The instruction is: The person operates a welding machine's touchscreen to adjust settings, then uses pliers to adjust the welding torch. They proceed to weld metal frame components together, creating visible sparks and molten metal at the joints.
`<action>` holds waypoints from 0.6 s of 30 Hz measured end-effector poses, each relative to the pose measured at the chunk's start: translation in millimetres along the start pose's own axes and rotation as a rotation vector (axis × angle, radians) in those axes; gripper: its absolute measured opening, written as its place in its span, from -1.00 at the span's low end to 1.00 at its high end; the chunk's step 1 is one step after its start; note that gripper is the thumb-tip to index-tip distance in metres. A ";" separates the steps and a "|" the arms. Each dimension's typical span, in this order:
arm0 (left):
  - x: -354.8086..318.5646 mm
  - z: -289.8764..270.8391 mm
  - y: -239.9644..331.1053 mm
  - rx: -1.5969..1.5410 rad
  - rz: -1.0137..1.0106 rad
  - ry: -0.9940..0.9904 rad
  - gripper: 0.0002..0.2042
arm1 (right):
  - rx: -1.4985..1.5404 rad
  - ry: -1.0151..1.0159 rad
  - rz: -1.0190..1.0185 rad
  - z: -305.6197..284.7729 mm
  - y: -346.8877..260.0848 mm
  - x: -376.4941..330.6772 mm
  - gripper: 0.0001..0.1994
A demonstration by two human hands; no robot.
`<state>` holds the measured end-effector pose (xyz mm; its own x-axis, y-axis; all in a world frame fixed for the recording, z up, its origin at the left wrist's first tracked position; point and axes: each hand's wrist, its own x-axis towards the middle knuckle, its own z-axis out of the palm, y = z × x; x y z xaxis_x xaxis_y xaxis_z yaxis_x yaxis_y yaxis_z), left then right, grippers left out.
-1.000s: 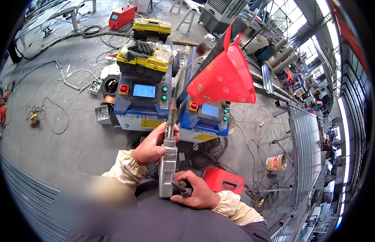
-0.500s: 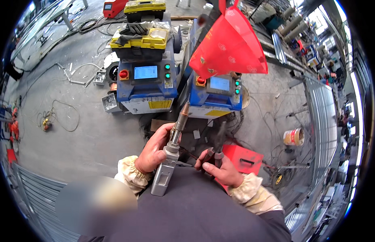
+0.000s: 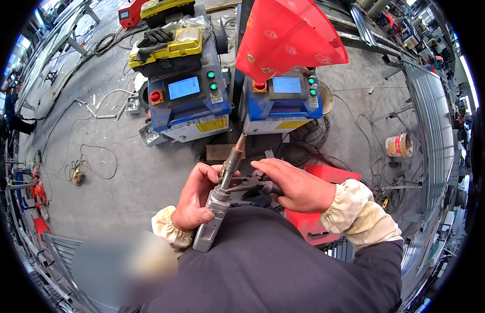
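Note:
My left hand (image 3: 196,199) grips a grey welding torch (image 3: 217,204) by its body, its copper nozzle tip (image 3: 239,144) pointing up and away from me. My right hand (image 3: 294,185) is closed on dark pliers (image 3: 247,183), whose jaws are set against the torch's neck just below the nozzle. Both hands are close to my chest, above my dark jacket, with cream sleeve covers at the wrists.
Two blue welding machines (image 3: 187,104) (image 3: 284,101) with screens stand on the concrete floor ahead, a yellow case (image 3: 167,47) on the left one and a red cone (image 3: 289,36) over the right. A red box (image 3: 315,219) lies under my right arm. Cables (image 3: 91,161) and a small bucket (image 3: 399,145) lie around.
My right hand moved from the torch's lower end up to its neck with the pliers. The torch tilted slightly, and the view dipped closer toward the machines.

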<state>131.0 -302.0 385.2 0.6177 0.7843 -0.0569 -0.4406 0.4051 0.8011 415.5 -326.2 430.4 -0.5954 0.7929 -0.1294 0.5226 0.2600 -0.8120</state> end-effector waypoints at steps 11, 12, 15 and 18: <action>4.9 0.8 17.7 0.125 -0.093 -0.054 -0.36 | 0.038 -0.081 -0.027 -4.3 -2.1 19.8 -0.13; 5.2 0.9 18.0 0.135 -0.084 -0.050 -0.39 | 0.026 -0.088 -0.009 -5.0 -3.4 19.7 -0.14; 3.3 -1.2 19.4 0.180 -0.097 -0.034 -0.45 | -0.049 -0.103 0.032 -7.9 -12.2 20.3 -0.18; 2.9 3.6 26.9 0.230 -0.137 -0.015 -0.52 | -0.144 -0.111 0.018 -12.9 -18.1 21.5 -0.24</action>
<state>123.3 -290.5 408.8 0.6719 0.7217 -0.1664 -0.1935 0.3878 0.9012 401.1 -306.7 449.6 -0.6448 0.7346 -0.2112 0.6110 0.3293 -0.7199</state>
